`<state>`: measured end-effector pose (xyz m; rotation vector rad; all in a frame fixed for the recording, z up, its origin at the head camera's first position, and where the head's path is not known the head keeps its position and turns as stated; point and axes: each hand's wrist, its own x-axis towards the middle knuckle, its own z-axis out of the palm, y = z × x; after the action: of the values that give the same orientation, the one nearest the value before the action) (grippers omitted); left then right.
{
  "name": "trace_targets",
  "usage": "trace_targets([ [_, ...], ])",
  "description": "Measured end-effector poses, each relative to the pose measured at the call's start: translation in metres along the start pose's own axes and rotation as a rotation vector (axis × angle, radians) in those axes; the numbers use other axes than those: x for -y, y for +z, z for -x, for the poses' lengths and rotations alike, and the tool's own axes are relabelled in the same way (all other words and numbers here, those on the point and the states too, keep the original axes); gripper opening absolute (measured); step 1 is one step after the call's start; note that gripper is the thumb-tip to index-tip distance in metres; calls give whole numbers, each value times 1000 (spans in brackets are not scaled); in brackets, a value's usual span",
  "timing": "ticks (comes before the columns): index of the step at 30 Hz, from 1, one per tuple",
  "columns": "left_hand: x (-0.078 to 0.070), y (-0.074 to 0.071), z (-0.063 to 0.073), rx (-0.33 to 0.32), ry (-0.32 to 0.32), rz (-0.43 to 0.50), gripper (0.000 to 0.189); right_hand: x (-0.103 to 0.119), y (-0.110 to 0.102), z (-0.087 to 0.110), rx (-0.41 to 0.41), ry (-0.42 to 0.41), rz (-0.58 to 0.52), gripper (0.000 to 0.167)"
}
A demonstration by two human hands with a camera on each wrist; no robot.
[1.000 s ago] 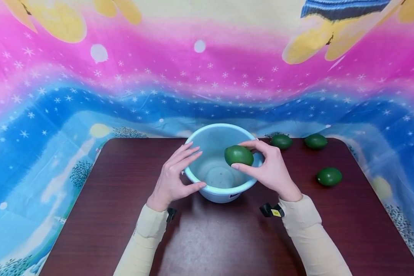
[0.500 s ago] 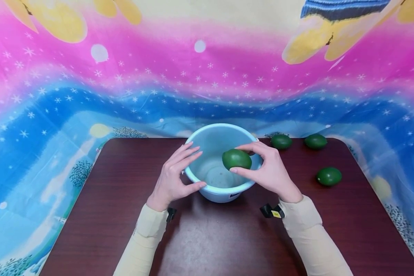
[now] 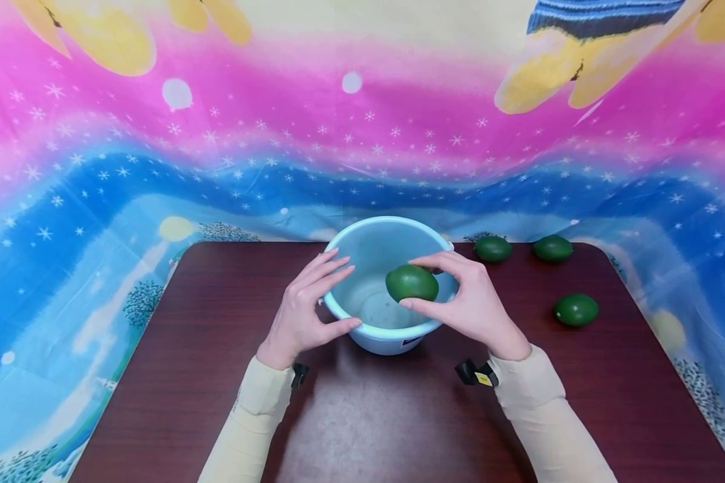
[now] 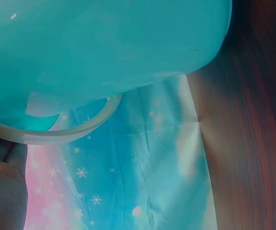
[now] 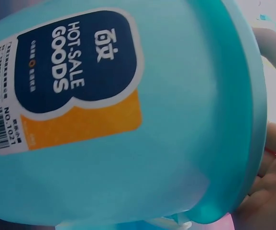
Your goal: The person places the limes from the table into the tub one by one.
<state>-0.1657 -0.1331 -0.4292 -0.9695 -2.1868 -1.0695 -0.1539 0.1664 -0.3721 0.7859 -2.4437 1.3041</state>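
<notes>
A light-blue plastic bucket (image 3: 393, 339) stands at the middle of the table's far side. My right hand (image 3: 471, 295) pinches a smooth, dark green lime (image 3: 412, 282) between thumb and fingers, over the bucket's mouth. My left hand (image 3: 305, 305) rests on the left of the rim, with fingers spread fairly straight and the thumb at the front edge. In the left wrist view, the bucket's pale ring (image 4: 75, 133) crosses near the partly hidden left hand (image 4: 4, 187). The right wrist view shows a printed label (image 5: 66, 76) on the bucket; no lime shows there.
Several limes are in view; three lie on the right of the table: one lime (image 3: 492, 248) near the bucket, another lime (image 3: 552, 248) by the far edge, a third lime (image 3: 576, 309) closer. The dark wood table (image 3: 187, 376) meets a patterned cloth backdrop (image 3: 362, 147).
The lime in my right hand has moved slightly left and lower over the bucket's mouth. My left hand and the bucket have stayed in place.
</notes>
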Motion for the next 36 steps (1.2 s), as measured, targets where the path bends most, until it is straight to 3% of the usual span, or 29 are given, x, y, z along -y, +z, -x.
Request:
trace_targets([
  [14,0,1,0,13,-7,7,80,4,1,1,37,-43,-30,53],
  [20,0,0,-1,20,-14,1,79,4,1,1,8,-64,-28,43],
  [36,0,0,-1,10,4,10,78,4,-3,3,-22,-67,-37,44],
])
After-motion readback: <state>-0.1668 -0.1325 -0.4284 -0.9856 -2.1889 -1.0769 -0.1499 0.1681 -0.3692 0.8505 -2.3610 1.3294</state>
